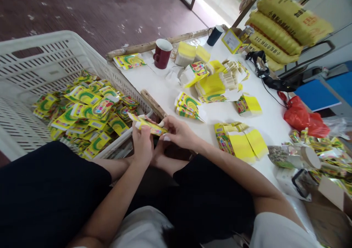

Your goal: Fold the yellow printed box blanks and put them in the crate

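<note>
Between my two hands, above my lap, is a small yellow carton (150, 126) with printed sides. My left hand (143, 141) grips its left end from below, the thumb on the near side. At its right end my right hand (177, 132) pinches the carton between thumb and fingers. Part of the carton is hidden behind my fingers. A white plastic crate (82, 46) stands to the left, holding a heap of yellow-and-green packs (90, 112). On the white table (165, 101) to the right lie flat printed cartons (188, 106) and stacked yellow cartons (242, 141).
A maroon mug (162, 53) and a dark blue mug (215, 35) stand toward the table's far edge. More cartons (211, 83) are piled mid-table. Yellow sacks (286, 28), a red plastic bag (304, 117) and a jar (294, 156) are on the right.
</note>
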`<action>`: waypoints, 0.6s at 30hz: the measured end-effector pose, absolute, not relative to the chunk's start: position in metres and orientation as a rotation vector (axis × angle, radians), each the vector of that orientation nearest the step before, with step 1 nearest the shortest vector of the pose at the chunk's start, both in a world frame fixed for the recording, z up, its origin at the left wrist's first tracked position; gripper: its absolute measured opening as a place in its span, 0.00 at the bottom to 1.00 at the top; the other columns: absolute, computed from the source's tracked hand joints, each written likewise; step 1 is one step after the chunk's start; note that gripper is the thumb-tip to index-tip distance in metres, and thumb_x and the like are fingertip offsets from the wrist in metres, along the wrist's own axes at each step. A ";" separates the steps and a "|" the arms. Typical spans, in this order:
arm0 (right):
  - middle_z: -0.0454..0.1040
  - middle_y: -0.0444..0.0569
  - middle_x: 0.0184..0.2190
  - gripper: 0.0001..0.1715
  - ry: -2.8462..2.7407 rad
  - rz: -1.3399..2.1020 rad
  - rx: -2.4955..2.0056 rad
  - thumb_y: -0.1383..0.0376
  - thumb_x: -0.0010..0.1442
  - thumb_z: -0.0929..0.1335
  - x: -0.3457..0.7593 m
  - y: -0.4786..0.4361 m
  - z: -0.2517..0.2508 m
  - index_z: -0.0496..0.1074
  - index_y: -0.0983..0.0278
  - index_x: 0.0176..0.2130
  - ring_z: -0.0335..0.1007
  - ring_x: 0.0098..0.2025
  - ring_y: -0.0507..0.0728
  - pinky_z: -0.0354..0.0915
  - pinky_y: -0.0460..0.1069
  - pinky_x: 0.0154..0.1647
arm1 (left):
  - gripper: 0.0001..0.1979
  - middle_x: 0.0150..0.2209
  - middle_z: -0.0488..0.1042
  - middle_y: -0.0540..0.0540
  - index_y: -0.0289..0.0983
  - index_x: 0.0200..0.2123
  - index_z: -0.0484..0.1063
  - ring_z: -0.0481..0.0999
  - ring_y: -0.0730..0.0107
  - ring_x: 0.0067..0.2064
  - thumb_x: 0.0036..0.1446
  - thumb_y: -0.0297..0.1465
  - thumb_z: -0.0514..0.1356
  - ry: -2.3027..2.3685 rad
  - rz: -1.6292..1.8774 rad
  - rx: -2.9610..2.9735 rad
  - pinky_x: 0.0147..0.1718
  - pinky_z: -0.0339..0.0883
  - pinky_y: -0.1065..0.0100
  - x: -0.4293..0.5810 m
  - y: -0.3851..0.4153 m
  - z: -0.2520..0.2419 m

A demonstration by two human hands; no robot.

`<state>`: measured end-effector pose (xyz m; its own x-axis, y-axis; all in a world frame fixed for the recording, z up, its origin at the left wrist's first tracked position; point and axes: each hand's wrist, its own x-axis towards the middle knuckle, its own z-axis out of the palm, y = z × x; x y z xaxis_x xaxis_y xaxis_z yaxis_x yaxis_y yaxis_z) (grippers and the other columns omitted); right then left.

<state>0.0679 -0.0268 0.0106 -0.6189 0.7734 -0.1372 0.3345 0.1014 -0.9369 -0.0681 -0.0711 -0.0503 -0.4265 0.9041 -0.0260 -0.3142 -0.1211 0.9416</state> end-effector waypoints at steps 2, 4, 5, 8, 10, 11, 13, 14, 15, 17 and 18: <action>0.67 0.39 0.27 0.19 -1.950 1.448 -1.097 0.52 0.55 0.73 0.079 -0.017 0.016 0.65 0.60 0.35 0.62 0.28 0.51 0.60 0.47 0.29 | 0.21 0.41 0.76 0.47 0.42 0.44 0.69 0.78 0.66 0.42 0.56 0.50 0.65 1.211 1.713 0.733 0.43 0.76 0.65 -0.068 -0.069 -0.056; 0.68 0.40 0.26 0.14 -2.017 1.288 -1.131 0.54 0.59 0.71 0.090 -0.010 0.024 0.66 0.60 0.32 0.62 0.29 0.52 0.60 0.47 0.30 | 0.22 0.42 0.78 0.47 0.42 0.47 0.71 0.81 0.64 0.44 0.54 0.45 0.69 1.171 1.695 0.712 0.43 0.77 0.64 -0.069 -0.069 -0.056; 0.68 0.41 0.26 0.11 -2.076 1.175 -1.149 0.57 0.60 0.69 0.095 -0.008 0.027 0.67 0.60 0.32 0.63 0.29 0.52 0.60 0.48 0.31 | 0.22 0.43 0.79 0.46 0.41 0.49 0.71 0.81 0.62 0.46 0.56 0.45 0.69 1.162 1.677 0.727 0.44 0.78 0.63 -0.070 -0.069 -0.054; 0.73 0.44 0.30 0.04 -2.257 0.728 -1.162 0.67 0.61 0.66 0.108 -0.004 0.034 0.71 0.60 0.34 0.66 0.33 0.56 0.62 0.51 0.36 | 0.24 0.54 0.77 0.42 0.43 0.56 0.67 0.79 0.59 0.56 0.61 0.46 0.65 1.219 1.740 0.828 0.54 0.75 0.59 -0.079 -0.071 -0.042; 0.76 0.48 0.34 0.09 -2.354 0.456 -1.135 0.70 0.63 0.64 0.113 -0.005 0.037 0.73 0.60 0.36 0.67 0.39 0.59 0.63 0.54 0.43 | 0.31 0.62 0.71 0.38 0.44 0.60 0.63 0.72 0.55 0.64 0.58 0.47 0.67 1.302 1.810 1.002 0.64 0.66 0.53 -0.089 -0.072 -0.032; 0.77 0.50 0.35 0.11 -2.419 0.362 -1.097 0.71 0.65 0.63 0.112 -0.007 0.039 0.74 0.59 0.36 0.67 0.41 0.61 0.63 0.56 0.46 | 0.37 0.65 0.67 0.36 0.43 0.61 0.61 0.68 0.52 0.68 0.54 0.47 0.70 1.338 1.792 1.124 0.68 0.60 0.50 -0.094 -0.073 -0.027; 0.78 0.50 0.36 0.13 -2.593 0.276 -0.946 0.68 0.69 0.63 0.108 -0.014 0.043 0.75 0.57 0.37 0.67 0.44 0.62 0.63 0.59 0.52 | 0.48 0.67 0.64 0.34 0.41 0.63 0.60 0.62 0.45 0.71 0.43 0.45 0.77 1.371 1.592 1.365 0.70 0.54 0.46 -0.100 -0.074 -0.021; 0.79 0.48 0.38 0.13 -2.672 0.271 -0.836 0.66 0.70 0.63 0.104 -0.018 0.046 0.76 0.55 0.39 0.67 0.46 0.61 0.62 0.60 0.57 | 0.50 0.66 0.65 0.34 0.40 0.63 0.61 0.63 0.43 0.70 0.39 0.44 0.78 1.353 1.446 1.446 0.69 0.56 0.45 -0.100 -0.075 -0.019; 0.79 0.47 0.41 0.13 -2.715 0.278 -0.737 0.65 0.71 0.63 0.100 -0.023 0.048 0.76 0.54 0.41 0.67 0.49 0.61 0.59 0.61 0.62 | 0.49 0.63 0.68 0.35 0.39 0.62 0.62 0.67 0.43 0.67 0.39 0.43 0.78 1.324 1.313 1.487 0.66 0.61 0.46 -0.100 -0.076 -0.018; 0.77 0.47 0.51 0.11 -2.646 0.310 -0.687 0.62 0.71 0.64 0.094 -0.028 0.051 0.74 0.52 0.49 0.65 0.58 0.62 0.51 0.64 0.70 | 0.38 0.54 0.76 0.40 0.39 0.57 0.66 0.76 0.48 0.57 0.44 0.42 0.75 1.312 1.163 1.485 0.56 0.71 0.52 -0.095 -0.078 -0.018; 0.73 0.49 0.56 0.15 -2.542 0.343 -0.752 0.59 0.70 0.65 0.092 -0.029 0.052 0.71 0.52 0.55 0.62 0.63 0.64 0.48 0.66 0.72 | 0.33 0.48 0.78 0.43 0.40 0.54 0.67 0.79 0.52 0.52 0.47 0.42 0.73 1.342 1.147 1.473 0.51 0.74 0.55 -0.091 -0.079 -0.019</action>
<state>0.0922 -0.0294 0.0516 -0.7424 0.5643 0.3611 0.4486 0.8190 -0.3577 -0.0914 -0.0787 -0.0194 0.0180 0.9952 0.0967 0.2507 -0.0981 0.9631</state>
